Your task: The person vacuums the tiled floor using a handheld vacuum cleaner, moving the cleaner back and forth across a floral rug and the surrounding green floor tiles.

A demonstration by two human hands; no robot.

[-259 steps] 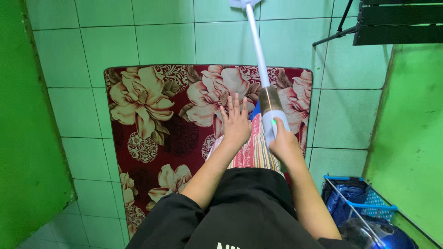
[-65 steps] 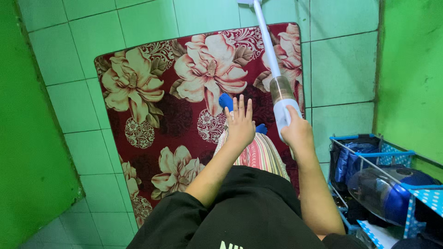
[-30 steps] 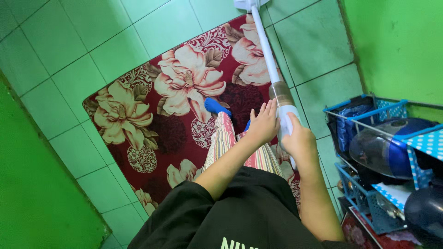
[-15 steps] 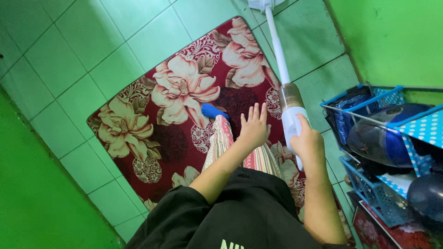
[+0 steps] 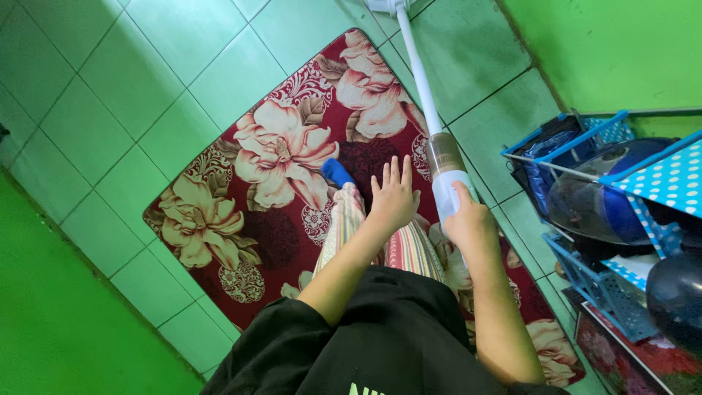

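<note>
The white stick vacuum (image 5: 439, 157) is gripped at its handle by the right hand (image 5: 468, 223), fingers wrapped around it, and is now angled further over the floral rug (image 5: 278, 161). The left hand (image 5: 393, 199) is held flat, fingers spread, nothing held, as before.

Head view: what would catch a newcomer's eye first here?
The dark red floral rug lying slantwise on the pale green tile floor, against bright green walls. The right hand grips a white stick vacuum whose tube runs to the top edge, while the left hand hovers open beside it. A blue wire rack stands at right.
</note>
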